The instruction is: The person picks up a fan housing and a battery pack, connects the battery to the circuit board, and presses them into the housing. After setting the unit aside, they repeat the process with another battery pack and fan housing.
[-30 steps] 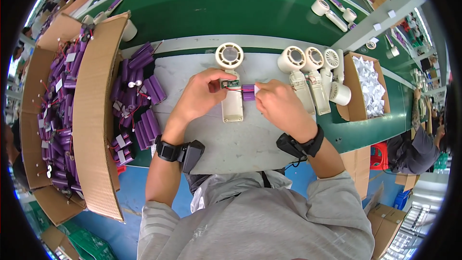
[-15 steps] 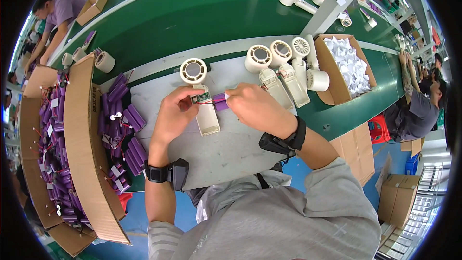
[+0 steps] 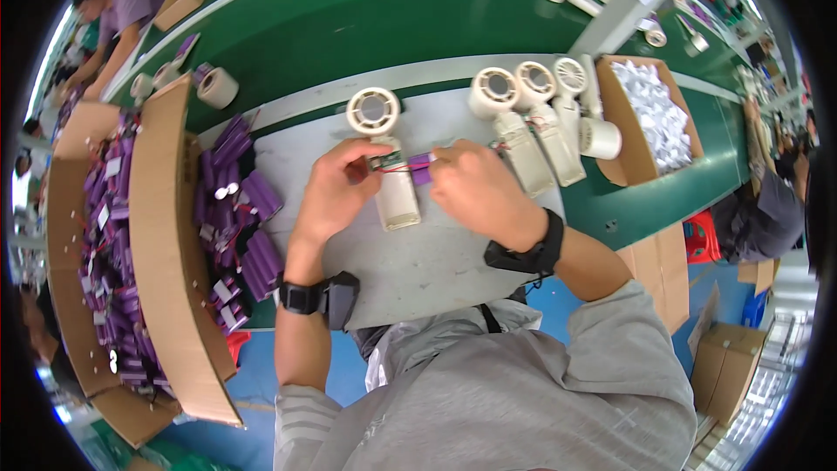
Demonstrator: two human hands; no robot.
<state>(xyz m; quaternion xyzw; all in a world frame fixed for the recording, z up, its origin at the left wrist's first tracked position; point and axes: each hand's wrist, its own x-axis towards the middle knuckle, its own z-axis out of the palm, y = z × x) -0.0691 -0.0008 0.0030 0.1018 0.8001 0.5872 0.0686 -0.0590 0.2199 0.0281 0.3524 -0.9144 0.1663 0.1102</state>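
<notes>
My left hand (image 3: 336, 194) pinches a small green circuit board (image 3: 384, 162) over the handle of a white handheld fan (image 3: 385, 157) lying on the grey mat (image 3: 418, 262). My right hand (image 3: 475, 189) grips a purple battery cell (image 3: 420, 168), joined to the board by thin red wires. The fan's round head points away from me. Both wrists wear black bands.
Three more white fans (image 3: 532, 118) lie to the right, beside a cardboard box of small white bags (image 3: 649, 113). Purple battery cells (image 3: 240, 218) are piled to the left, next to a long cardboard box (image 3: 166, 244) full of them. A green conveyor (image 3: 366, 26) runs behind; other people work nearby.
The view has shifted as my head moved. My hands stay on the fan handle, with the board and the battery held closer together than before.
</notes>
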